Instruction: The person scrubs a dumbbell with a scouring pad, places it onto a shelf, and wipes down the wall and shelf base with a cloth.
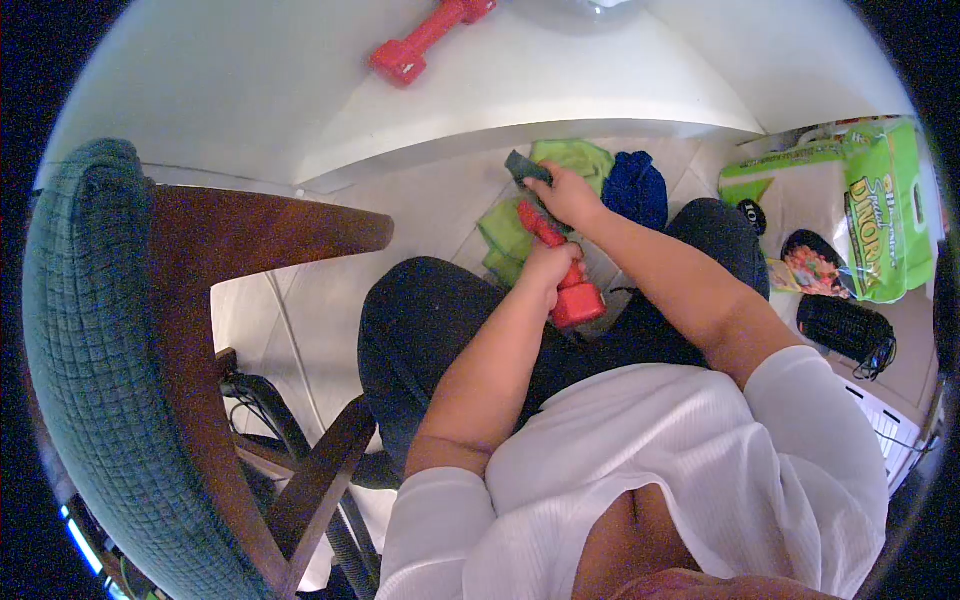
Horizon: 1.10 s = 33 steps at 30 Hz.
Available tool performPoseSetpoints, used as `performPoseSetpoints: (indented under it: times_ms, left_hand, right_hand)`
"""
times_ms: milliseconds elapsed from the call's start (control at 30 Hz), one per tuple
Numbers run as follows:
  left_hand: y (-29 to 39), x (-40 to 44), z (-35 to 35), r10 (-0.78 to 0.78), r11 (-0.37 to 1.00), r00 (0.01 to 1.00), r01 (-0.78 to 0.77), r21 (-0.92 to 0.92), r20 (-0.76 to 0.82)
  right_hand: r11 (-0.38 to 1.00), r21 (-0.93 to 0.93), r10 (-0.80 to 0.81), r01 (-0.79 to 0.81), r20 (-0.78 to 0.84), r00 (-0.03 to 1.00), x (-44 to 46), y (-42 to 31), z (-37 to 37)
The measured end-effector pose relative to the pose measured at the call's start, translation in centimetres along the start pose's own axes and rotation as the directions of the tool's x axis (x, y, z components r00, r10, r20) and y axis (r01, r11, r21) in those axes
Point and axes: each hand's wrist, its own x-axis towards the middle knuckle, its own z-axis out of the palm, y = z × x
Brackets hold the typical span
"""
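Observation:
My left hand is wrapped round the handle of a red dumbbell, held tilted over my lap. Just above it, my right hand grips a dark grey-green cloth or pad, which reaches down beside the dumbbell's far end. On the floor beyond my hands lie a light green cloth and a dark blue bundled cloth.
Another red dumbbell rests on the white surface ahead. A wooden chair with a teal cushion stands at the left. At the right are a green and clear food bag and a black object.

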Motion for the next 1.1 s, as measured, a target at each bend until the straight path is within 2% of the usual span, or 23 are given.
performPoseSetpoints:
  times_ms: [100,133,200,233,333,367,400,467,567,667,767,867,900,967,1067,1100]
  left_hand:
    - [-0.2,0.2,-0.2,-0.036,0.999,0.999,0.036,-0.011,0.016]
    - [-0.2,0.1,-0.2,-0.025,1.0,1.0,0.025,-0.005,0.019]
    - [-0.2,-0.1,-0.2,-0.005,1.0,1.0,0.005,0.003,0.025]
    - [-0.6,0.3,-0.4,-0.013,1.0,1.0,0.013,-0.006,0.028]
    - [-1.2,1.5,-0.5,-0.013,1.0,1.0,0.013,0.01,0.017]
    - [-1.1,1.2,-0.4,0.002,0.999,1.0,-0.001,0.045,-0.008]
    - [-1.1,1.0,-0.4,0.017,0.997,0.999,-0.014,0.08,-0.036]
    - [-1.0,0.8,-0.6,0.014,0.996,1.0,-0.014,0.089,-0.009]
    - [-1.1,1.3,-0.8,-0.041,0.997,0.999,0.039,0.06,0.019]
    - [-1.1,1.2,-0.7,-0.048,0.998,0.999,0.047,0.036,0.007]
    - [-0.7,0.6,-0.6,-0.047,0.999,0.999,0.047,0.025,-0.002]
    - [-0.8,1.0,-0.6,-0.003,0.998,1.0,0.002,0.07,0.014]
    - [-1.0,1.2,-0.7,0.019,0.995,1.0,-0.02,0.095,0.015]
    - [-1.4,1.4,-0.9,0.032,0.995,0.999,-0.031,0.096,-0.005]
    - [-0.9,0.9,-0.6,0.008,0.996,1.0,-0.01,0.09,0.018]
    - [-0.5,0.6,-0.4,-0.006,0.996,0.999,0.003,0.087,0.034]
  right_hand:
    - [0.999,0.034,-0.001,0.009,-0.202,0.979,2.5,4.7,1.5]
    - [0.832,0.536,0.176,-0.146,-0.006,0.984,3.4,5.4,0.3]
    - [0.405,0.869,0.28,-0.285,0.179,0.943,2.0,4.7,-2.7]
    - [0.358,0.861,0.266,-0.363,0.278,0.923,0.7,3.2,-4.3]
    - [0.717,0.656,0.076,-0.236,0.264,0.962,-0.7,4.2,-2.4]
    - [0.931,0.365,-0.052,-0.027,0.205,0.977,-0.2,6.4,0.0]
    - [0.939,0.342,-0.046,-0.042,0.245,0.968,-0.9,5.4,0.5]
    - [0.954,0.297,-0.014,-0.031,0.147,0.989,-2.0,3.3,-0.2]
    - [0.999,0.052,0.005,-0.012,0.122,0.992,-1.6,1.3,-1.0]
    - [0.999,-0.033,-0.036,0.035,-0.04,0.999,-1.1,1.4,0.0]
    - [0.999,-0.044,-0.017,0.016,-0.029,0.999,-0.6,1.0,-0.5]
    - [0.999,0.032,-0.008,0.011,-0.093,0.996,1.0,3.0,-0.5]
    - [0.96,0.272,0.071,-0.061,-0.026,0.997,1.2,3.3,-1.2]
    - [0.704,0.669,0.167,-0.238,0.169,0.971,1.1,3.6,-2.6]
    - [0.935,0.337,0.043,-0.106,0.19,0.981,0.5,5.7,-0.5]
    - [0.991,0.092,-0.108,0.095,0.146,0.983,-2.0,1.6,-2.5]
